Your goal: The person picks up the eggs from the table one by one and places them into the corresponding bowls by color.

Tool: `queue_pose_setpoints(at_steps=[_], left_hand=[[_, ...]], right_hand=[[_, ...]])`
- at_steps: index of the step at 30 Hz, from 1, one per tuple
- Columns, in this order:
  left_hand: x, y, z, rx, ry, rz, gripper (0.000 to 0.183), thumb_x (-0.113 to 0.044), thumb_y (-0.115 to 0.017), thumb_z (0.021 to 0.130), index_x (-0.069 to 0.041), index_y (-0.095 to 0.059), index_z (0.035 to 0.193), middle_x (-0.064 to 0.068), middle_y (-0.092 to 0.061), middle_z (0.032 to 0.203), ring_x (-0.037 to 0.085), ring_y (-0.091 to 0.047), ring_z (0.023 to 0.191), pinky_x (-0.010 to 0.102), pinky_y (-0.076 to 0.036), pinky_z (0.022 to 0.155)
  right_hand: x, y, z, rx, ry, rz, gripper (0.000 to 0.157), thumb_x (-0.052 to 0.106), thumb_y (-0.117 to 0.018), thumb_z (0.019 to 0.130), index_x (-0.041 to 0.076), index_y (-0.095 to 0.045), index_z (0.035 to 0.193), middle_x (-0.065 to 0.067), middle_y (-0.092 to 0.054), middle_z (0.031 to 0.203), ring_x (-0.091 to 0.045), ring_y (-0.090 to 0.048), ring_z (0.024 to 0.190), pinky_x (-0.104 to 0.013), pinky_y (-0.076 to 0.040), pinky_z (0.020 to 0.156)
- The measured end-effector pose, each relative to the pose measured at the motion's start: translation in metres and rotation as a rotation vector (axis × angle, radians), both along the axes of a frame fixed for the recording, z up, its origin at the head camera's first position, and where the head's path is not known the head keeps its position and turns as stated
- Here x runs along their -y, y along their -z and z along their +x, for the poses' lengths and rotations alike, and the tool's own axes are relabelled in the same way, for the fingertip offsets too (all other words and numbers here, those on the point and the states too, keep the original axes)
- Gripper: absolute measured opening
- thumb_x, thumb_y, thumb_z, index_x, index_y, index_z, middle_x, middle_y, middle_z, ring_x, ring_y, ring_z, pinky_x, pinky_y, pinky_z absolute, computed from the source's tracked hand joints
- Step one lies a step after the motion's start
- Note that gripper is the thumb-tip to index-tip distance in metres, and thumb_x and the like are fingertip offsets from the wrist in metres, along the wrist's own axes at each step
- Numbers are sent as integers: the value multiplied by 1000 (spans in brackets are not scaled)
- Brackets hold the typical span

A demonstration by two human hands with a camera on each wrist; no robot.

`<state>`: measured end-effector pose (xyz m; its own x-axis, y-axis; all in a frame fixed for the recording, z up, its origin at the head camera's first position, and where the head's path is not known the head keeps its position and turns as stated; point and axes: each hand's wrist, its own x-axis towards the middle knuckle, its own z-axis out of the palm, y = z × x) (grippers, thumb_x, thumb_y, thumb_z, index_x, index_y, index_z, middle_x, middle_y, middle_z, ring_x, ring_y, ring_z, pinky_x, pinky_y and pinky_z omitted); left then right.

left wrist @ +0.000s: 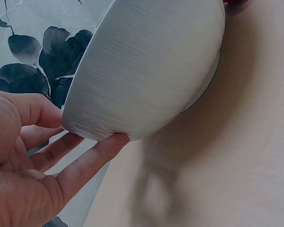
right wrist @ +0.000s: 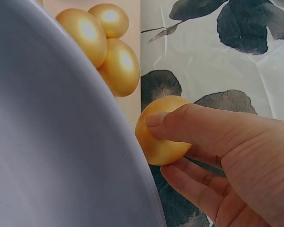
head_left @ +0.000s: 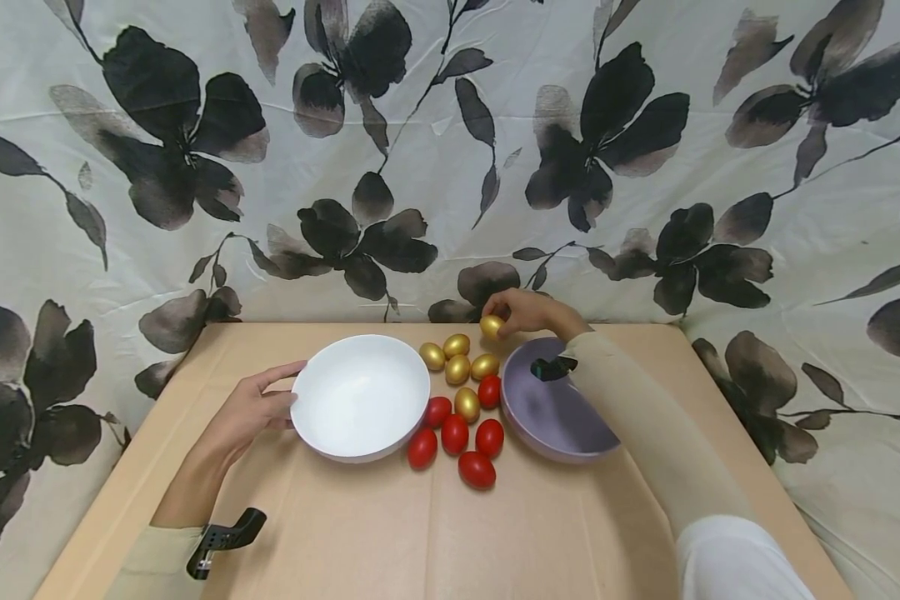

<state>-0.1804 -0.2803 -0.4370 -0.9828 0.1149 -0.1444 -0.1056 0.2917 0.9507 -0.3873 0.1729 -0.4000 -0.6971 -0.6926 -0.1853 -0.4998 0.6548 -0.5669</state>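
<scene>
White sleeve [head_left: 742,567] cloth looms nearest the head camera; over the desk [head_left: 345,533], the left hand [head_left: 258,400] grips the white bowl [head_left: 360,396] by its edge and the right hand [head_left: 528,312] pinches a golden egg [head_left: 491,327] behind the purple bowl [head_left: 543,412]. Left wrist: fingertips [left wrist: 118,140] touch the white bowl's outer wall. Right wrist: the pinched egg is just beside the purple rim, near three more golden eggs [right wrist: 83,38].

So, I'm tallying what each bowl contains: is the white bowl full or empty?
Empty: in the head view, the white bowl shows a bare inside, and the red eggs lie outside it.
</scene>
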Motion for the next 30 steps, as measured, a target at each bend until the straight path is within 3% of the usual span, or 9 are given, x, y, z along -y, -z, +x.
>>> queue_pose_setpoints(at_steps=[11,24,30], left_hand=[[2,-1,2,8,16,36,59,0,-54,98,-2,-39,155,27,-36,156,19,-70,97,41,-63,77],[0,0,0,2,0,11,59,-1,-54,98,-3,-40,155,27,-37,155,20,-69,97,37,-63,75],[-1,0,0,3,-3,8,59,-1,-53,98,-4,-39,155,29,-39,153,22,-69,98,38,-63,76]], right_hand=[[-4,-6,16,-56,5,-1,41,6,-76,83,8,-67,123,-6,-69,110,-27,-63,105,-41,-52,94],[-6,-18,26,-78,-13,-28,42,11,-76,85,12,-67,126,-2,-68,114,-24,-63,103,-39,-53,93],[-7,-22,31,-74,-16,-51,44,10,-77,86,11,-66,128,-2,-68,118,-24,-63,108,-44,-52,98]])
